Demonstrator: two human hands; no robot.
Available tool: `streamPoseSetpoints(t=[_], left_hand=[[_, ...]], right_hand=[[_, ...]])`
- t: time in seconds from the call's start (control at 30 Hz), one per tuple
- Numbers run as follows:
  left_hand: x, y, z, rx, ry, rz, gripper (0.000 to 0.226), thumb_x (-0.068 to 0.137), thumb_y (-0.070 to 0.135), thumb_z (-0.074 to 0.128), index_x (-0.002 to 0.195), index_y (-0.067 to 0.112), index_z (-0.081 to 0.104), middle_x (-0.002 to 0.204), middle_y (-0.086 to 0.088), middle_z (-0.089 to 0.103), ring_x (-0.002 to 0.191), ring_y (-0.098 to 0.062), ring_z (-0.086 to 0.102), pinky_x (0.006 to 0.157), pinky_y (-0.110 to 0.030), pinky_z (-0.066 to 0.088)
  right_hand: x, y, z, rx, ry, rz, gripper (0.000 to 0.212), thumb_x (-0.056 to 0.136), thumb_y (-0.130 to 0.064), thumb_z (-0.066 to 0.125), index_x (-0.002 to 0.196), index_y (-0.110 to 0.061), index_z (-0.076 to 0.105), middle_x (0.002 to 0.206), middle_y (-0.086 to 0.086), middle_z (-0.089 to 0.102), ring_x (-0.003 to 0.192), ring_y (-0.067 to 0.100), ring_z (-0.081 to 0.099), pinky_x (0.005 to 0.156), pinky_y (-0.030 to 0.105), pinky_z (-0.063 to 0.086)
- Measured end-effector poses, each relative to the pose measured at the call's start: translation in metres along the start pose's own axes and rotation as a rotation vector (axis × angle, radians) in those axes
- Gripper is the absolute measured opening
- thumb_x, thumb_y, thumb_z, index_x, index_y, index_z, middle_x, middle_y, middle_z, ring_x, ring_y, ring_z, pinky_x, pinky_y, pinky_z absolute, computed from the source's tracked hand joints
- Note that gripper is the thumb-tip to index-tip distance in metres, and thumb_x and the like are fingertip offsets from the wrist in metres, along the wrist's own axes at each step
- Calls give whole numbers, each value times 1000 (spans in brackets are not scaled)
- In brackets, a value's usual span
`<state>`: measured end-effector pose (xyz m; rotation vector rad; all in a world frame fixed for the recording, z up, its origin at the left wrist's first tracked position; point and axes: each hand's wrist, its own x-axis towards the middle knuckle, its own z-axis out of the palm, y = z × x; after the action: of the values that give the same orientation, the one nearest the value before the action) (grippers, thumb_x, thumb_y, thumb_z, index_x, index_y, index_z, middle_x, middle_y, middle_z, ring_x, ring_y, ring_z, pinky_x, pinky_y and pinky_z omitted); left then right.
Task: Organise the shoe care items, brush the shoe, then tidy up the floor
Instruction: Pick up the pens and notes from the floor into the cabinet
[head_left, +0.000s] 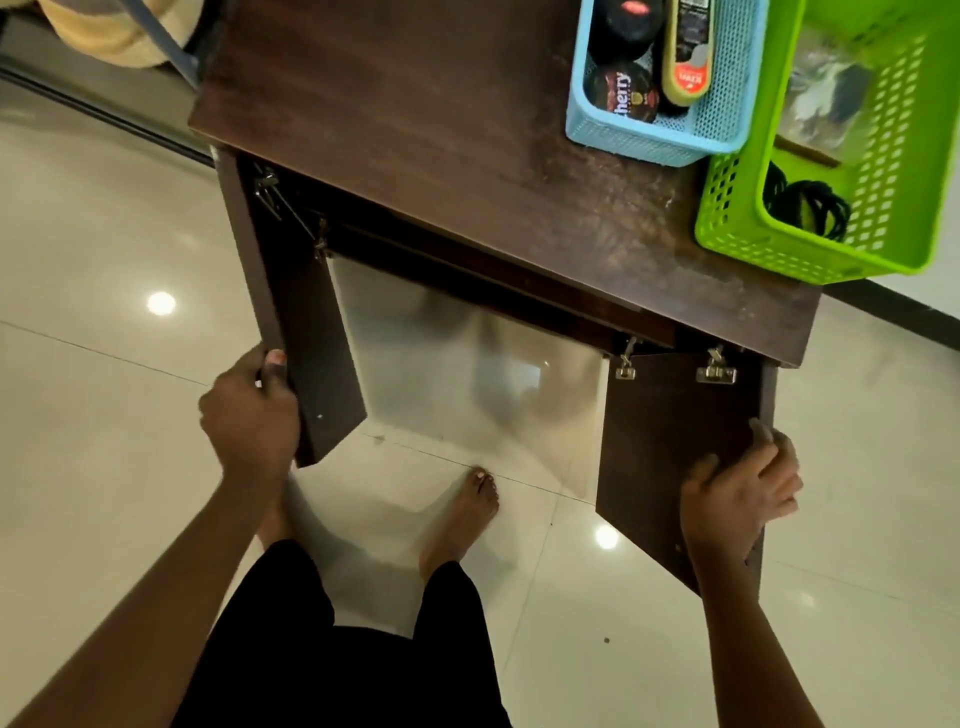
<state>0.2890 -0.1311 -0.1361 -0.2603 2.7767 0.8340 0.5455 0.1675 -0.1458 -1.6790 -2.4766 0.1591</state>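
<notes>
I stand in front of a dark wooden cabinet (415, 130) with both its doors swung open. My left hand (252, 415) grips the outer edge of the left door (322, 364). My right hand (737, 499) curls round the edge of the right door (670, 447). On the cabinet top, at the right, a blue basket (654, 137) holds two round polish tins (621, 96) and a polish applicator bottle (685, 52). Beside it a green basket (737, 208) holds black laces (805, 205) and a clear bag. No shoe or brush shows.
The glossy cream tiled floor (104, 364) reflects ceiling lights. My bare feet (462, 514) stand between the open doors. A pale rounded object (104, 31) and a grey tube sit at the top left. A dark skirting strip (893, 312) runs along the right wall.
</notes>
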Motion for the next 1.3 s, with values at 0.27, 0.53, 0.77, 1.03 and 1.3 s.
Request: streamPoseSetpoints(t=[0.27, 0.53, 0.77, 1.03, 1.3], left_hand=[[-10, 62, 54, -435, -46, -237, 25, 97, 21, 51, 103, 4, 68, 85, -5, 65, 77, -21, 65, 61, -30, 57], [2, 103, 69, -809, -146, -418, 17, 93, 14, 58, 97, 0, 67, 93, -12, 67, 84, -28, 70, 68, -38, 60], [19, 131, 85, -717, -436, -282, 44, 96, 2, 47, 139, 4, 39, 123, -10, 58, 94, -17, 67, 70, -26, 58], [25, 117, 86, -664, -570, -237, 66, 92, -13, 41, 148, 12, 20, 132, -7, 53, 96, -19, 65, 69, -25, 55], [27, 100, 91, -604, -571, -214, 69, 92, -13, 39, 150, 20, 19, 134, -6, 52, 95, -20, 63, 68, -24, 54]], right_hand=[[-4, 29, -15, 118, -183, 275, 32, 96, -17, 43, 121, 2, 47, 112, 30, 60, 99, 49, 55, 83, 46, 44], [-2, 29, -20, 115, -212, 285, 28, 98, -18, 44, 118, -1, 52, 107, 26, 64, 94, 47, 58, 84, 45, 45], [-4, 21, -24, 142, -233, 332, 30, 98, -23, 43, 116, -2, 55, 107, 22, 65, 95, 45, 58, 86, 47, 46], [-14, 11, -27, 242, -264, 352, 28, 99, -18, 40, 106, 0, 61, 92, 17, 64, 84, 36, 57, 73, 30, 37], [-48, -51, -16, 451, -260, 386, 35, 100, -21, 41, 132, -9, 51, 86, -2, 57, 77, 19, 53, 73, 19, 39]])
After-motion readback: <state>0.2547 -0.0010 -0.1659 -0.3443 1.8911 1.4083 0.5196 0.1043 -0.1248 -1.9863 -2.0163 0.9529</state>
